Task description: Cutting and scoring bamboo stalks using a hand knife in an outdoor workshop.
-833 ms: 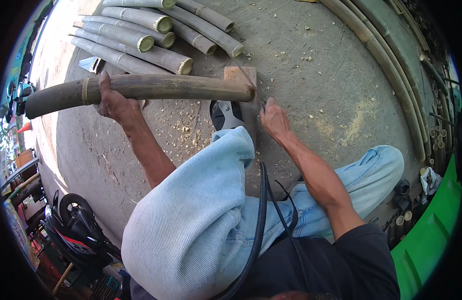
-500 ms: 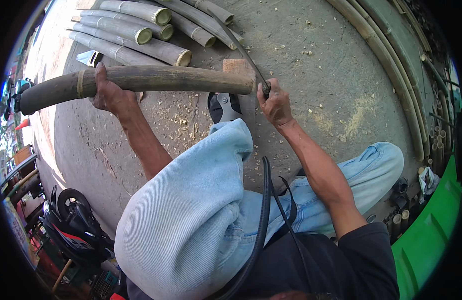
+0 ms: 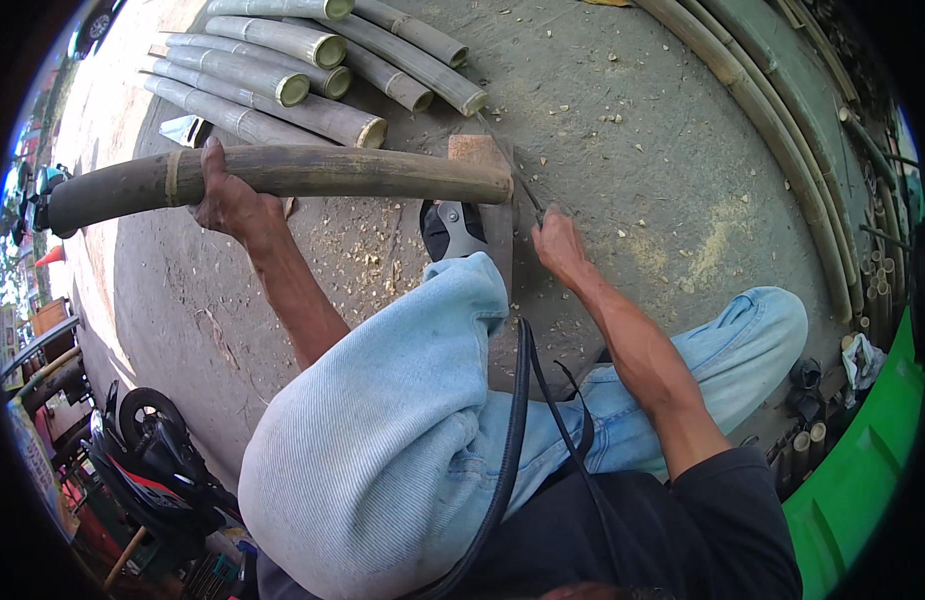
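My left hand point(image 3: 232, 203) is closed around a thick brown bamboo pole point(image 3: 367, 173), with the thumb over its top. The pole lies crosswise before me, its right end at a wooden block point(image 3: 472, 150). Just past that end, my right hand point(image 3: 560, 245) is closed on the handle of a machete point(image 3: 528, 191). The blade is smeared by motion and slants up to the left, near the pole's end. Whether it touches the bamboo I cannot tell. Below the pole is my foot in a black and grey sandal point(image 3: 452, 230).
Several cut bamboo poles point(image 3: 272, 82) lie piled at the far left, a saw-like blade point(image 3: 185, 130) near them. Long poles point(image 3: 772, 120) curve along the right. Pale chips point(image 3: 372, 245) litter the ground. A motorcycle point(image 3: 147, 450) stands lower left, a green panel point(image 3: 852, 480) lower right.
My right hand has come down with the machete, whose blade has dropped toward the pole's right end. The left hand keeps its grip on the bamboo. The whole view has shifted slightly.
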{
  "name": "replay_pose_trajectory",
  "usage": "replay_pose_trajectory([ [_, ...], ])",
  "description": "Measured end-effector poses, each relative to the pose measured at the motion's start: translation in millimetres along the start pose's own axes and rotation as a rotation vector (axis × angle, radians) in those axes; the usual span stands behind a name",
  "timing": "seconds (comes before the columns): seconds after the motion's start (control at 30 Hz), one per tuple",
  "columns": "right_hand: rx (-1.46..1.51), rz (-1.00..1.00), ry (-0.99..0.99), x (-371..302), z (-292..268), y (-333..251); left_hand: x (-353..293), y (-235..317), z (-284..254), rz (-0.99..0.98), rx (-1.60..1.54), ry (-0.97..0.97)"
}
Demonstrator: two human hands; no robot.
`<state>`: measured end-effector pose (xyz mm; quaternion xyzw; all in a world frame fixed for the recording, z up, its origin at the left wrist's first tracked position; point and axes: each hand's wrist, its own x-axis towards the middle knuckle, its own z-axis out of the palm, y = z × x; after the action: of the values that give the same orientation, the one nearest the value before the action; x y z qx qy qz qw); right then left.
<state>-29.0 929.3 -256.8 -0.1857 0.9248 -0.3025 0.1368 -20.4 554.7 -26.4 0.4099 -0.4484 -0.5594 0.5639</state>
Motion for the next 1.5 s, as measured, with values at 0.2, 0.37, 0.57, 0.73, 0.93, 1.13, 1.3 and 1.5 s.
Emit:
replay_pose_trajectory([
  [0.2, 0.107, -0.007, -0.075, 37, -55, -72, 26, -8, -33, -0.081, -0.147, -0.233],
  [0.37, 0.338, -0.129, 0.187, 24, -54, -76, 21, -9, -30, -0.079, -0.216, -0.341],
  [0.57, 0.0, 0.119, -0.182, 3, -24, -45, 15, -10, -26, -0.036, -0.173, -0.334],
  [0.73, 0.319, 0.009, 0.072, 35, -83, -105, 14, -7, -26, -0.049, -0.176, -0.324],
  [0.93, 0.026, 0.198, -0.265, 4, -19, -14, 12, -3, -25, -0.055, -0.135, -0.314],
  [1.13, 0.078, 0.203, -0.178, 10, -38, -41, 13, -3, -11, -0.02, -0.046, -0.085],
  [1.3, 0.268, -0.145, 0.151, 27, -66, -84, 21, -5, -7, -0.068, -0.077, -0.108],
  [1.5, -0.016, 0.125, -0.132, 5, -8, -13, 17, -12, -1, -0.013, -0.109, -0.086],
])
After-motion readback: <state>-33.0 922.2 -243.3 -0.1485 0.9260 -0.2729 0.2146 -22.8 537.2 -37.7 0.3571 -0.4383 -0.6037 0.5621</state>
